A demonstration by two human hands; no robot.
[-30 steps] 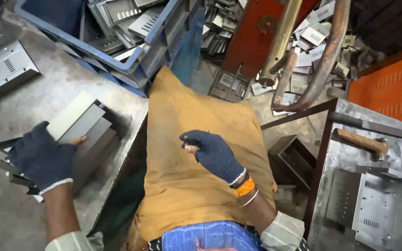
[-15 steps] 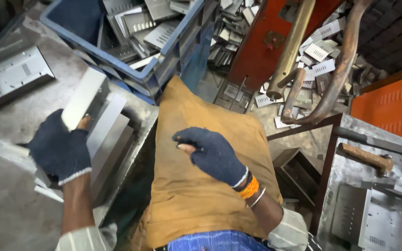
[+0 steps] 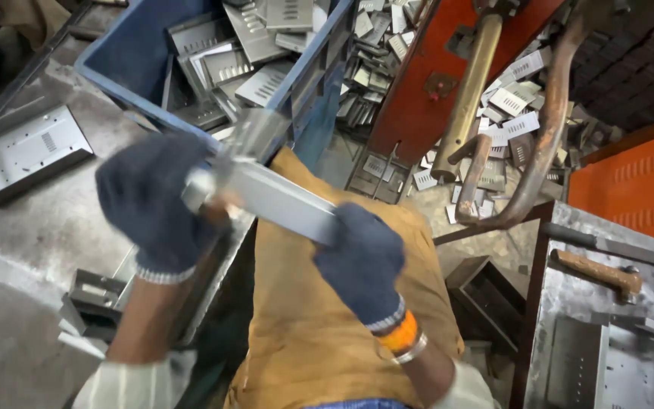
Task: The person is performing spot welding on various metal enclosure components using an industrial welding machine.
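No packages, labels, signs or screens show anywhere around either hand; only bare metal parts, a crate and machinery are in view.

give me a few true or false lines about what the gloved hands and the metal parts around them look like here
1. Both hands grip one grey sheet-metal part. True: the left hand holds one end, the right hand the other.
2. The hands are bare. False: both wear dark knit gloves.
3. The blue crate holds slotted metal pieces. True.
4. The right wrist has an orange band. True.
5. The hammer is in the right hand. False: it lies on the metal bench at right.
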